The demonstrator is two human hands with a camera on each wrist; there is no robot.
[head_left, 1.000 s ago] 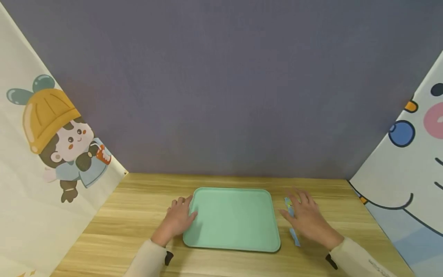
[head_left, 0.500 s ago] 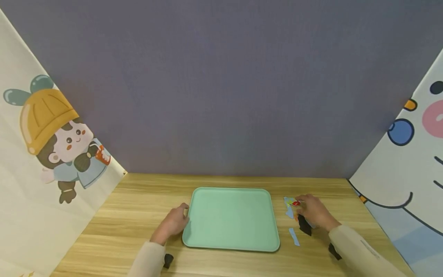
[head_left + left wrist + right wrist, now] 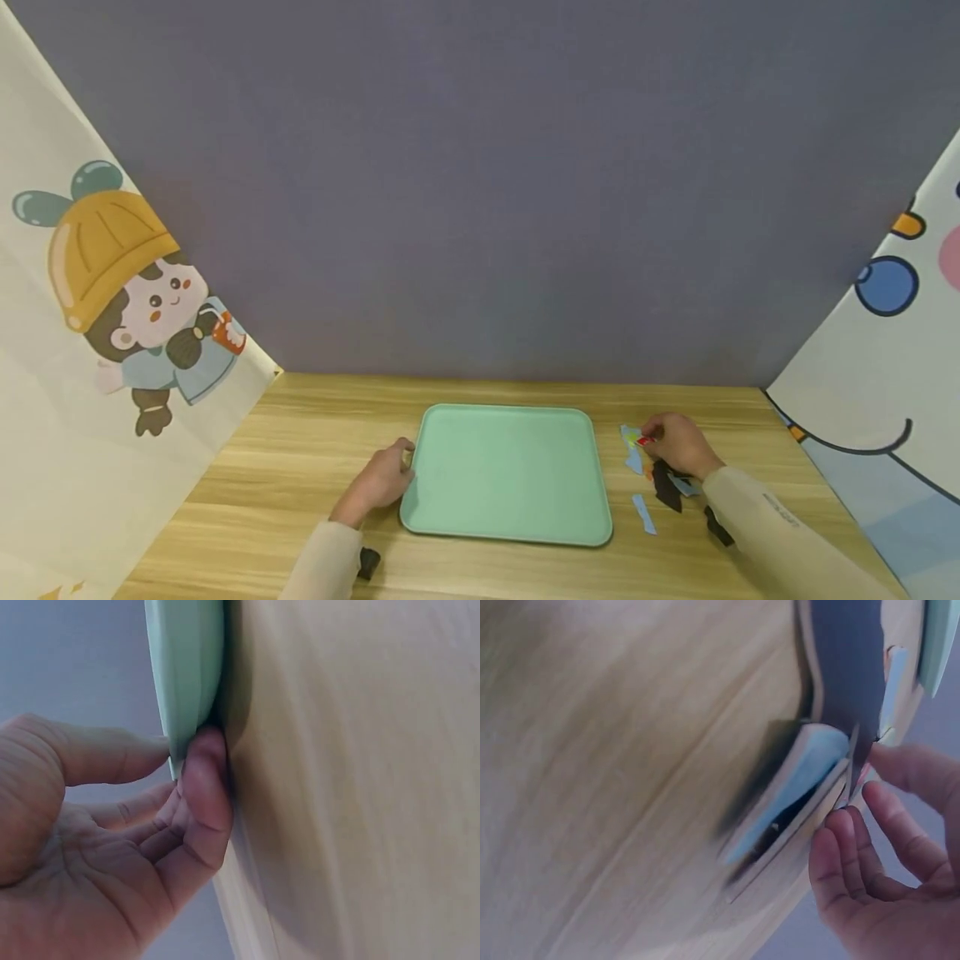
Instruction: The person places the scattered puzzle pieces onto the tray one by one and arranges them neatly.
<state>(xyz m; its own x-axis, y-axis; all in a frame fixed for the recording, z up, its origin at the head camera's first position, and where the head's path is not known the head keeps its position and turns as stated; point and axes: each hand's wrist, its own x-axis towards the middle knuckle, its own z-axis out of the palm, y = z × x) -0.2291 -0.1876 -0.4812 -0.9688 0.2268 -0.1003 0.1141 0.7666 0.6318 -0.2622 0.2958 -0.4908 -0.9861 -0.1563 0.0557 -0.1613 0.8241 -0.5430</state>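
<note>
My left hand (image 3: 382, 479) grips the left rim of a mint-green tray (image 3: 506, 475); in the left wrist view its thumb lies on top of the tray edge (image 3: 184, 667) and fingers curl under it. To the right of the tray, my right hand (image 3: 682, 443) pinches a small red flat piece (image 3: 643, 440) between thumb and fingers. Around that hand lie several flat jigsaw-like pieces: a black piece (image 3: 666, 487), a light blue piece (image 3: 633, 461) and a separate blue strip (image 3: 643, 514). In the right wrist view a dark piece (image 3: 847, 667) overlaps a light blue one (image 3: 795, 787).
The pieces and tray lie on a wood-grain table (image 3: 300, 467). A grey panel (image 3: 480, 192) stands along the back, with white printed panels at left (image 3: 60, 450) and right (image 3: 847, 383). A small black item (image 3: 367, 562) shows by the left sleeve.
My right hand has come down among the pieces and now pinches the red one. My left fingers have closed from a spread pose onto the tray's left rim.
</note>
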